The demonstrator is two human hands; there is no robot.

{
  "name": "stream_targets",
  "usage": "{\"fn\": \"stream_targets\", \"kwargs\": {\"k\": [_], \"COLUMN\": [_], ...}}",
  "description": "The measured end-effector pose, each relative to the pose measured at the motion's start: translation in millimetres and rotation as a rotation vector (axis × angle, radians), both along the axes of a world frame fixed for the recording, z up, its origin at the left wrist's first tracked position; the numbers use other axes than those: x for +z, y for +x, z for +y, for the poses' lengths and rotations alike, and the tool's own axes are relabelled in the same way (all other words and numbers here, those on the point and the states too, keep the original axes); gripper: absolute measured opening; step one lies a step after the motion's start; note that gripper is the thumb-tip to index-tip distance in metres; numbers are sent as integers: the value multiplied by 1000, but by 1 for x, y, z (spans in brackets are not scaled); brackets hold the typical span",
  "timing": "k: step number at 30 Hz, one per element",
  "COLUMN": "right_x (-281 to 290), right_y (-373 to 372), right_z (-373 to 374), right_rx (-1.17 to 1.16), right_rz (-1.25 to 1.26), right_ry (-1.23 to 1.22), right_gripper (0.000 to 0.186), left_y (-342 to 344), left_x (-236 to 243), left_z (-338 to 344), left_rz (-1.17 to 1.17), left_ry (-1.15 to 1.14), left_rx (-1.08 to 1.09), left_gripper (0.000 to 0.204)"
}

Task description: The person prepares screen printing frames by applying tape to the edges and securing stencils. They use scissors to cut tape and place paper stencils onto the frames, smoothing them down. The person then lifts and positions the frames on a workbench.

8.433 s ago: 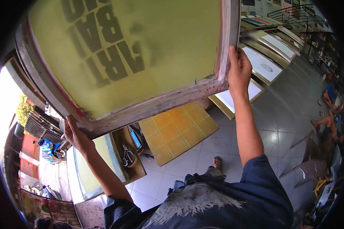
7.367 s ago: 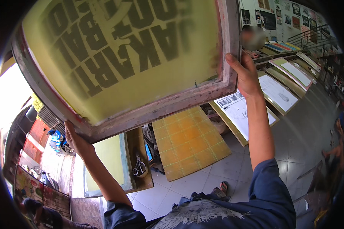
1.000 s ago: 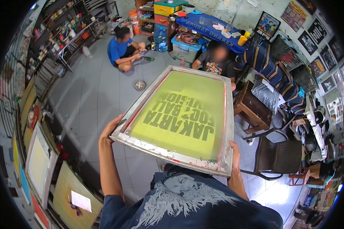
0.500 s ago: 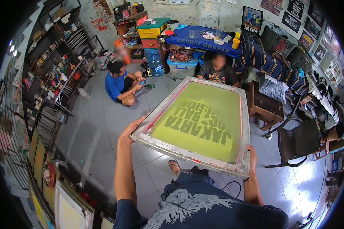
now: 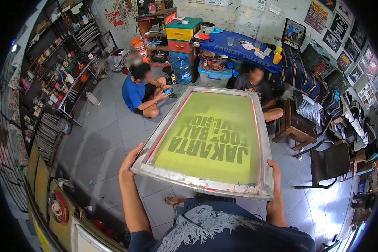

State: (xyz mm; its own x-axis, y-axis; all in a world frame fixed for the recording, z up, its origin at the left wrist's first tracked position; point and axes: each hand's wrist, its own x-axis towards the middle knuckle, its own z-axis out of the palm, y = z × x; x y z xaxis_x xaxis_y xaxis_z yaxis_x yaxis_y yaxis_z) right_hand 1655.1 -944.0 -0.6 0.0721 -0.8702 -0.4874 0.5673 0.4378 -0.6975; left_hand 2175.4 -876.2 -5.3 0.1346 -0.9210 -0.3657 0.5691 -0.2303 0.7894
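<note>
My left hand grips the near-left corner of a silver-framed screen-printing screen, its fingers curled round the outer edge. My right hand holds the opposite side near the right corner, mostly behind the frame. The screen is tilted, its yellow-green mesh facing up toward me, with large dark lettering and red stains along the inner edge. It hangs in front of my torso, above the tiled floor, and one of my sandalled feet shows below it.
A person in blue sits cross-legged with a phone; another in dark clothes sits behind the screen. Cluttered shelves line the left, above framed screens. A blue-covered table, wooden stool and dark chair stand back and right.
From being held high over boards by a doorway, the screen has come lower and flatter. The view has turned to the seated people. Both hands keep hold of the frame.
</note>
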Motion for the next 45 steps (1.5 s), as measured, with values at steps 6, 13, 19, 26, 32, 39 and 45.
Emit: {"fn": "stream_targets", "kwargs": {"k": [6,13,19,26,32,39,45], "right_x": [-19,-38,-23,8,10,49,11], "right_y": [-10,-2,48,48,22,119,215], "right_z": [-88,-212,-270,-248,-257,-252,-239], "right_rx": [204,664,906,849,1015,1102,1244], "right_rz": [57,-12,27,-75,-40,443,576], "right_ry": [-3,19,-19,-455,-865,-1481,-1695], "right_gripper": [40,36,33,57,63,37,38], "left_y": [-54,-162,-228,-256,-296,-267,-170], "left_x": [-25,-51,-43,-122,-79,67,41], "left_z": [53,103,113,99,32,-202,-220], "left_rz": [-8,47,-179,-294,-1355,-1281,-1296], "left_ry": [50,-27,-157,-97,620,-138,-143], "left_rx": [335,723,900,869,855,1093,1337], "left_gripper": [61,63,77,89,80,109,98]}}
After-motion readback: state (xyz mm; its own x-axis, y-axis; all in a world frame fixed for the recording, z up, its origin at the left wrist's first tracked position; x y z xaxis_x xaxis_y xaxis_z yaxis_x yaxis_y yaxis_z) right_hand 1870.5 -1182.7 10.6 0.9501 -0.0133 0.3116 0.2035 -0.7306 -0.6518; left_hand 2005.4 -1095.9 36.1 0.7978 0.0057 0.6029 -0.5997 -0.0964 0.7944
